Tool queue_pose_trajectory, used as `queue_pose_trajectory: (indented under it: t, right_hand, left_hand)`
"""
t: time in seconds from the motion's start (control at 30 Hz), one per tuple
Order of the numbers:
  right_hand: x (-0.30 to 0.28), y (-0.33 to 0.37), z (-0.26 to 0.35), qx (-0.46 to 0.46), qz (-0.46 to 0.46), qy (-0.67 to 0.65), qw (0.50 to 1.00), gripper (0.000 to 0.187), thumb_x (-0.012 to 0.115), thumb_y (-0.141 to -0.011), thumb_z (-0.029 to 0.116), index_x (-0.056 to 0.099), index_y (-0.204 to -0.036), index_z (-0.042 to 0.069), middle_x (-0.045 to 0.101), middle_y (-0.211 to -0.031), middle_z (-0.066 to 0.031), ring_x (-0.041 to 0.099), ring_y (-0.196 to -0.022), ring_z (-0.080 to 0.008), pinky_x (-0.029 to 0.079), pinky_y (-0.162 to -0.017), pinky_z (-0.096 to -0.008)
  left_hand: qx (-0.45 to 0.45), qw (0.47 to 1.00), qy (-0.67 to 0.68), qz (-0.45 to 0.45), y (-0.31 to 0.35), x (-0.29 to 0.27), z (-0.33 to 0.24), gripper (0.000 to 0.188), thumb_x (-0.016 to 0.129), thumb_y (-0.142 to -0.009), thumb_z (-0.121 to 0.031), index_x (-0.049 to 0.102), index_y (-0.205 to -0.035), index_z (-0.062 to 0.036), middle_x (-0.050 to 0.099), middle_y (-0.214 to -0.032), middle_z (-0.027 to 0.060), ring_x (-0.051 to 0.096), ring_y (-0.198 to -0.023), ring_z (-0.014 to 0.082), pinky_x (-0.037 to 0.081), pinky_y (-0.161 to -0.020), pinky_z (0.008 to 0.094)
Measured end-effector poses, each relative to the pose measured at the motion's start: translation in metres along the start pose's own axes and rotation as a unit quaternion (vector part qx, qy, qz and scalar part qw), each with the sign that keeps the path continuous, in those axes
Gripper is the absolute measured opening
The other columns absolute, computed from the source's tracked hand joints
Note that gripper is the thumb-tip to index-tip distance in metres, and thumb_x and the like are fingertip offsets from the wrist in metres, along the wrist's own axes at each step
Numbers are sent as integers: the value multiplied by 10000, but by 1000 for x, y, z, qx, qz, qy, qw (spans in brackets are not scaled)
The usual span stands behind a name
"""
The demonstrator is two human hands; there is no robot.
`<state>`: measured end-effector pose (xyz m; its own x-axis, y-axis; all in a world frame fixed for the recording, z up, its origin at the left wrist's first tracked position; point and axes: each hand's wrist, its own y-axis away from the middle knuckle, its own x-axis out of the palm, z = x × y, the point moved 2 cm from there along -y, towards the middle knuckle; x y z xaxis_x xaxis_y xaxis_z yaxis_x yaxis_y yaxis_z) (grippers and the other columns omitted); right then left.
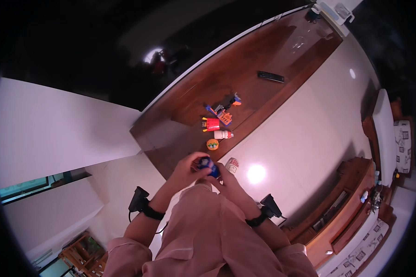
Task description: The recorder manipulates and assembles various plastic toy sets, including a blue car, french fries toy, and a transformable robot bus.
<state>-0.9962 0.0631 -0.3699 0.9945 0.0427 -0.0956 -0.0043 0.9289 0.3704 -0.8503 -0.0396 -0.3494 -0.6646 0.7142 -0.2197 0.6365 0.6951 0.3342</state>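
Observation:
A small dark blue object (pixel 210 166) with a lighter patch on top is held between both my hands, close to my body and just off the cabinet's near corner. My left hand (pixel 190 168) wraps round its left side, fingers curled over the top. Against its right side, my right hand (pixel 225 177) grips with bent fingers. The object's kind is too small to make out. Just beyond, on the wooden top, lie a round orange item with green bits (pixel 212 144), a small white bottle with a red cap (pixel 223 134) and a red and yellow toy (pixel 211 124).
An orange and blue toy piece with a black part (pixel 224 113) lies farther along the long brown wooden cabinet (pixel 185 99). A black remote control (pixel 271 76) rests beyond it. A large dark screen (pixel 101 51) borders the far side. Wooden seating (pixel 344 198) stands at the right.

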Motion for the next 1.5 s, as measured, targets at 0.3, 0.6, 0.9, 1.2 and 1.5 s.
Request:
queue_pose_trajectory:
  t: [0.3,0.6,0.9,1.2,1.5]
  right_hand:
    - [9,-46,-111,47,-101,-23,994,388,583,-878,84,492,-1254,56,609,-879,-120,608,-747,-189,495,-661,-290]
    - [-11,-54,-189,131,-239,-20,962,374,542,-862,-4,508,-1231,48,614,-846,-86,592,-758,-150,488,-669,-279]
    - [43,-129,-187,-1,-231,208,950,584,690,-736,90,483,-1280,141,465,-1164,-189,542,-988,-386,491,-824,-415]
    - [68,-136,-181,161,-21,-515,842,387,503,-932,283,449,-1269,102,592,-1019,-75,590,-802,-148,479,-707,-287]
    - [68,-135,-170,198,-62,-443,872,432,436,-973,364,391,-1305,92,615,-1012,-69,587,-777,-145,464,-715,-263]
  left_hand:
    - [-14,874,-297,-385,-68,-207,236,447,671,-750,-52,531,-1171,0,598,-1074,206,581,-1013,354,441,-904,393]
    - [-57,858,-381,-340,-109,-236,291,574,653,-770,-95,427,-1288,4,500,-1217,251,480,-1139,406,387,-973,429]
    - [-6,876,-403,-264,-54,-111,270,606,573,-750,0,388,-1327,-22,397,-1338,229,369,-1261,385,298,-1071,437]
    - [-16,999,-33,-37,-65,7,192,639,700,-720,-68,434,-1301,-53,475,-1271,156,478,-1167,322,416,-963,391]
    - [13,948,-297,-110,-97,-42,200,558,722,-767,-213,491,-1245,-42,562,-1155,168,522,-1103,337,400,-961,428]
